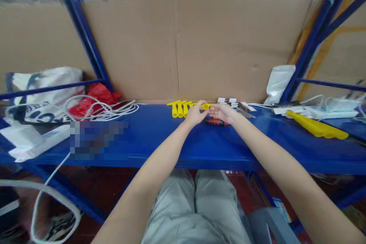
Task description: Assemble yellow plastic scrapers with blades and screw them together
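Note:
My left hand (196, 113) is closed, thumb and fingers pinching a yellow tube-shaped plastic part (205, 106) whose round end faces me. Just right of that part is my right hand (222, 112), palm turned inward, its fingers apart and reaching towards the yellow piece; whether they touch it I cannot tell. Under the right hand lies a red and black tool (217, 122), partly hidden. Left of my hands, several similar yellow T-shaped parts (180, 109) stand side by side. Small black and white pieces (227, 101) and flat metal pieces (244, 110) lie behind and beside my right hand.
The blue bench (154, 137) backs onto a cardboard wall (223, 45). At left are white cables (120, 112), a red bag (100, 97) and a white power strip (42, 143). A yellow-bladed tool (317, 125) and a white pouch (279, 82) are at right.

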### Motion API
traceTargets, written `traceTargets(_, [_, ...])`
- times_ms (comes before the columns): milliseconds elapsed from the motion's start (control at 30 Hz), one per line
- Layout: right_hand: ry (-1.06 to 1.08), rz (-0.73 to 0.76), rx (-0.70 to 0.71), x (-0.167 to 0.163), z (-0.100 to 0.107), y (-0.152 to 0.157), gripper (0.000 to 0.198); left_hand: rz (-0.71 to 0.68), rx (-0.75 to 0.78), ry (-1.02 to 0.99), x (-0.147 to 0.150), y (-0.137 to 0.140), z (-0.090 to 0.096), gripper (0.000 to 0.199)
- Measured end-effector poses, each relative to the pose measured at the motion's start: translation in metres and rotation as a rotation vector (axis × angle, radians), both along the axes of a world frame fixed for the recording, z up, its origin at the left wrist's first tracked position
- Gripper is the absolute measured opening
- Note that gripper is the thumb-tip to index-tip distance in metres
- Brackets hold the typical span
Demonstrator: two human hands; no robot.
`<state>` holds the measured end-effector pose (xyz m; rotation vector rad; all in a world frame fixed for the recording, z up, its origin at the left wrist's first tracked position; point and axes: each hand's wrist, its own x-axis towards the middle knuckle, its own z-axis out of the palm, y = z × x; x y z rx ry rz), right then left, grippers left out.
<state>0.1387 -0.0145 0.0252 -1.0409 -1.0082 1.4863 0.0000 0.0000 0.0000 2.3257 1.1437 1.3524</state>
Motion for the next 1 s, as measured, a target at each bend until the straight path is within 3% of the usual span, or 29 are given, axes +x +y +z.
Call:
traceTargets(200, [0.000, 0.040, -0.038, -0.003, -0.001, -0.002, 0.024, 0.113, 0.014, 0.041, -0.004, 0.001, 0.000, 0.021])
traceTargets(433, [-0.054, 0.024, 0.027, -0.007, 0.003, -0.010, 0.020, 0.102, 0.112, -0.096, -0.002, -0.006, 0.004, 0.017])
traceTargets(700, [0.121, -0.276, 0.195, 0.011, 0.003, 0.011, 0.017, -0.010, 0.118, -0.225, 0.001, -0.012, 0.010, 0.020])
traceTargets(867, [0.274, -0.595, 0.282, 0.024, 0.003, 0.020, 0.013, -0.119, 0.083, -0.157, 0.002, -0.012, 0.004, 0.023])
traceTargets(1000, [0.317, -0.715, 0.310, 0.031, 0.002, 0.022, 0.010, -0.176, 0.075, -0.092, 0.003, -0.011, 0.000, 0.027])
